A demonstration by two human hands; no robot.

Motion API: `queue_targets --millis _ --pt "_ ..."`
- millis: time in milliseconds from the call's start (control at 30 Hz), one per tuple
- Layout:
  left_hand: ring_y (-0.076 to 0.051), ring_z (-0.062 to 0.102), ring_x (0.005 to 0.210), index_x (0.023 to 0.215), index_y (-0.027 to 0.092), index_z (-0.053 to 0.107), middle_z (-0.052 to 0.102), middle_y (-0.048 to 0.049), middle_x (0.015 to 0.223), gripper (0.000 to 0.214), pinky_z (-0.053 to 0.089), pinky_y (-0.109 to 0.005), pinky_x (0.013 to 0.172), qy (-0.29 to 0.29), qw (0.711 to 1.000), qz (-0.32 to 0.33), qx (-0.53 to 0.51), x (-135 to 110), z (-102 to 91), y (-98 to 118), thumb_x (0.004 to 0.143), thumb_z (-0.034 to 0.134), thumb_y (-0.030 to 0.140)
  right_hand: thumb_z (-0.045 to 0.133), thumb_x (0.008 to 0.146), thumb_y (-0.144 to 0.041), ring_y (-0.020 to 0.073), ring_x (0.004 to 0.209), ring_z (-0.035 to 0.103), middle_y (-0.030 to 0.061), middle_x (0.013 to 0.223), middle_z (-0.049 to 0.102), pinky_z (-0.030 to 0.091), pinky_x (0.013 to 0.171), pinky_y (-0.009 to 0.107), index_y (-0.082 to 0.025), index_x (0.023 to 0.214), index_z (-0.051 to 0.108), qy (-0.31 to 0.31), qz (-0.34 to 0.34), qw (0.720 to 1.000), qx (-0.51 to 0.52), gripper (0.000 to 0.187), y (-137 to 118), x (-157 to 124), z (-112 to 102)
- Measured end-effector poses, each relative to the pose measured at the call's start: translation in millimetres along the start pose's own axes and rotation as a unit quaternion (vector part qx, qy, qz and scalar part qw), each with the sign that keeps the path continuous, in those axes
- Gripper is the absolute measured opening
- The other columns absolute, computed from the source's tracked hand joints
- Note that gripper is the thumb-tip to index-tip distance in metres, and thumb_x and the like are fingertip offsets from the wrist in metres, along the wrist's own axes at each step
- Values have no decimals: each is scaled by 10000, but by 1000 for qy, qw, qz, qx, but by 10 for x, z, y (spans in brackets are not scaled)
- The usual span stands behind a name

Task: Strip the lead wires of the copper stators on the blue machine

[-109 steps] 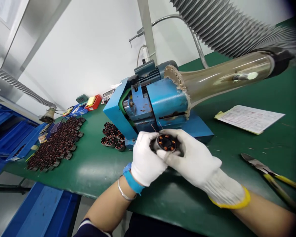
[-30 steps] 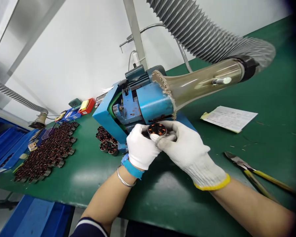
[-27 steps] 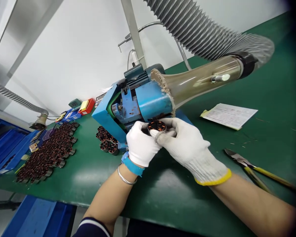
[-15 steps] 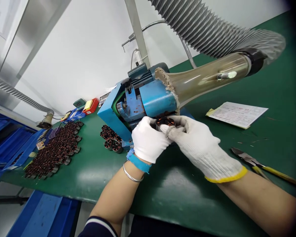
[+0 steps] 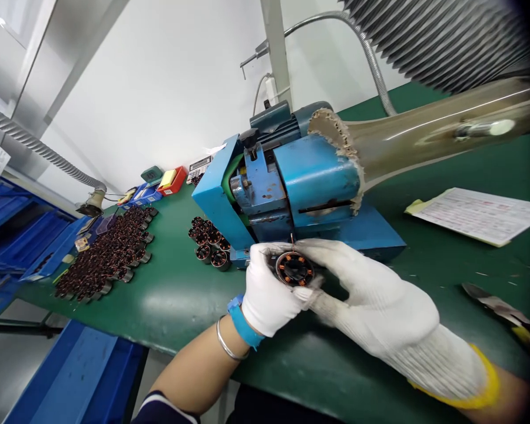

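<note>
A round motor stator [image 5: 295,269] with copper windings and a black centre sits between my gloved hands, its wound face turned up toward me. My left hand [image 5: 269,297], in a white glove, grips its left side and lower edge. From the other side my right hand [image 5: 380,300], in a knitted white glove with a yellow cuff, has its fingers along the far edge and its thumb near the lower edge. A short copper wire end stands up at the stator's far rim. Just behind my hands stands a blue machine [image 5: 318,176] with a dark slot in its cover.
Several stators [image 5: 209,241] stand left of the machine, and a large group [image 5: 110,253] lies farther left. A clear suction tube [image 5: 415,138] joins the machine's cover. Cutting pliers [image 5: 497,303] and a paper sheet [image 5: 481,215] lie on the green bench [image 5: 176,312] at right.
The view has shifted, and the hands and stator now appear lower, apart from the machine cover. The stator's face has tipped toward me, and my right fingers have straightened.
</note>
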State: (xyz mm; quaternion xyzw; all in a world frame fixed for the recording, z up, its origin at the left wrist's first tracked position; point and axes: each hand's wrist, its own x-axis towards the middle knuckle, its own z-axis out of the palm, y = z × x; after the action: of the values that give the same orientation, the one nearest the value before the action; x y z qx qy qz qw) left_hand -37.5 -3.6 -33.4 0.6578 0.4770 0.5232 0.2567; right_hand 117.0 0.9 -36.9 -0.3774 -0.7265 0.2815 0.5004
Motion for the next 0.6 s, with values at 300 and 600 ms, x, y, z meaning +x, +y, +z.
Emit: queue_targets --millis 300,600 --pt "-196 649 925 1053 225 478 625 -49 1020 389 559 -354 860 -62 998 -19 27 -22 -44 -34 745 706 155 515 950 -288 293 1059 713 77 1137 746 582 954 434 -250 1156 724 15 -46 999 -24 296 27 -47 -3" --pt "-238 638 1029 1160 213 459 609 -87 1118 505 537 -429 993 -16 996 -67 64 -42 -74 26 740 737 176 472 976 -321 243 791 747 119 845 731 620 768 337 -205 811 666 200 274 918 205 280 116 105 -151"
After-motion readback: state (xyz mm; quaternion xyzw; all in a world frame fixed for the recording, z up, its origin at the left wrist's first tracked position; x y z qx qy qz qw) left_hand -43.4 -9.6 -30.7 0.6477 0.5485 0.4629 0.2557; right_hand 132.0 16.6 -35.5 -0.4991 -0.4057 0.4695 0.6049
